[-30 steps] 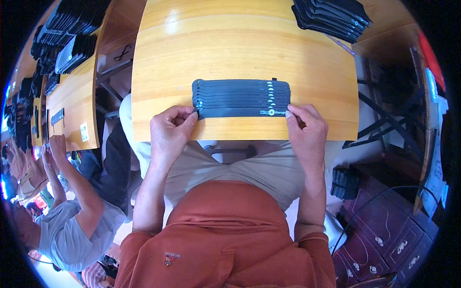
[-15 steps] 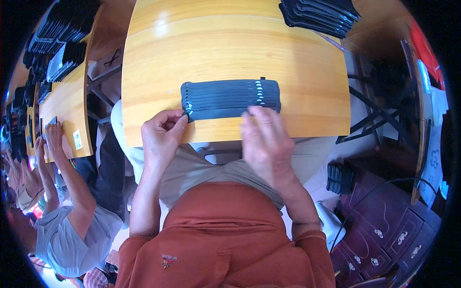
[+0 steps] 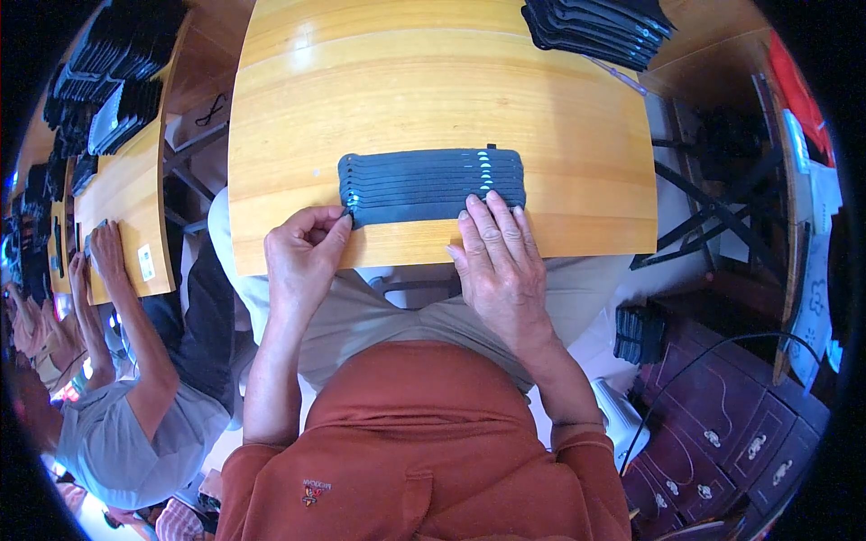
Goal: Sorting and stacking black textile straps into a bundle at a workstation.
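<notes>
A fanned stack of flat, dark fabric pieces (image 3: 415, 185) lies on the wooden table (image 3: 433, 99) in front of me, each piece overlapping the one behind it. White marks run in a column near its right end, and smaller ones show at the left. My left hand (image 3: 305, 257) has thumb and forefinger pinched on the stack's near left corner. On the near right part of the stack, the fingers of my right hand (image 3: 499, 257) lie stretched out flat, the thumb apart from them.
Another dark stack (image 3: 595, 32) sits at the table's far right, beside a thin purple-handled tool (image 3: 622, 77). To my left, a person (image 3: 135, 433) works at a second table (image 3: 126, 243) with dark stacks. Dark red drawers (image 3: 722, 424) stand at the lower right.
My right hand has come down from a blurred motion and now rests flat on the stack. The stack has shifted very slightly left. My left hand keeps its pinch.
</notes>
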A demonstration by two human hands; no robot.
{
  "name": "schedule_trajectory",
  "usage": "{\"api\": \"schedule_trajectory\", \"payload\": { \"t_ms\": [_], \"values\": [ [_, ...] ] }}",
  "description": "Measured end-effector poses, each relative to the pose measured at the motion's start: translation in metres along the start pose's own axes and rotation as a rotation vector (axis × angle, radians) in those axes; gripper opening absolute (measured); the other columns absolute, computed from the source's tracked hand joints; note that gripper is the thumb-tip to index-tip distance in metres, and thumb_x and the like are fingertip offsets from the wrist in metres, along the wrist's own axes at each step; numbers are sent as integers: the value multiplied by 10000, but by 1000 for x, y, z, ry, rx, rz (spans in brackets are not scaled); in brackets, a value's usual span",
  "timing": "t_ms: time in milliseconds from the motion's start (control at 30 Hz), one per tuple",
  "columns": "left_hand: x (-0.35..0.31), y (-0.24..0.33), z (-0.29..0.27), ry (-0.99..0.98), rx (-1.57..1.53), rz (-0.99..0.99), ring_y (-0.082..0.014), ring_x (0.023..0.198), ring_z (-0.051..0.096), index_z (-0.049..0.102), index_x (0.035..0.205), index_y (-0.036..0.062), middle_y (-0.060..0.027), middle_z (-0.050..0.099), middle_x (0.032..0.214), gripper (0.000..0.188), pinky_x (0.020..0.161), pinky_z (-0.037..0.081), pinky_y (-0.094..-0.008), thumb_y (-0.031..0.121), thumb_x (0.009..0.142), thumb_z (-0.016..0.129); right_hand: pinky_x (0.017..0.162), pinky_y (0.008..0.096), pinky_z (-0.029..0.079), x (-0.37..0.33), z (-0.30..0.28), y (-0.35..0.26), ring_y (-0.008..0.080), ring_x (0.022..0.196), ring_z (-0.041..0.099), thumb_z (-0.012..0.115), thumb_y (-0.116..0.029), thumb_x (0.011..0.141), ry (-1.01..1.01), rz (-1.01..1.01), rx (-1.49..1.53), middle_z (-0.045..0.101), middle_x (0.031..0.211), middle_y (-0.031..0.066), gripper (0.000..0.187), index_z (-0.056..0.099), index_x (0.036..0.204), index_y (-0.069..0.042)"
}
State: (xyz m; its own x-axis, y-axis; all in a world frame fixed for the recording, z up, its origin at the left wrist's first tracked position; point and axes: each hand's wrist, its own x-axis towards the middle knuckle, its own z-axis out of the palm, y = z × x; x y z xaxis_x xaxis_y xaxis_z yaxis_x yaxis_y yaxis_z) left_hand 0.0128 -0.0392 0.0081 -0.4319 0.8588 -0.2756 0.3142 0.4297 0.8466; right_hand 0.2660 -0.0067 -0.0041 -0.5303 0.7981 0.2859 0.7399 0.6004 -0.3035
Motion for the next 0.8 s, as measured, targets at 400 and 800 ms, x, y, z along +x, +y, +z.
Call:
{"api": "schedule_trajectory", "payload": {
  "t_ms": [400,800],
  "values": [
    [-2,-1,1,31,38,28,-62,628,598,765,1007,-53,-48,716,732,159,602,510,-245,83,924,766,1187,545,365,-9,1,4,332,1396,520,754,-219,912,28,63,-79,646,1410,88,381,726,1253,-51],
    [-2,4,0,38,116,138,-110,637,673,758,978,-39,-96,735,735,158,626,551,-277,92,895,785,1178,548,382,-10,4,10,346,1398,505,772,-232,891,48,13,-66,634,1408,96,413,704,1255,-49]
  ]
}}
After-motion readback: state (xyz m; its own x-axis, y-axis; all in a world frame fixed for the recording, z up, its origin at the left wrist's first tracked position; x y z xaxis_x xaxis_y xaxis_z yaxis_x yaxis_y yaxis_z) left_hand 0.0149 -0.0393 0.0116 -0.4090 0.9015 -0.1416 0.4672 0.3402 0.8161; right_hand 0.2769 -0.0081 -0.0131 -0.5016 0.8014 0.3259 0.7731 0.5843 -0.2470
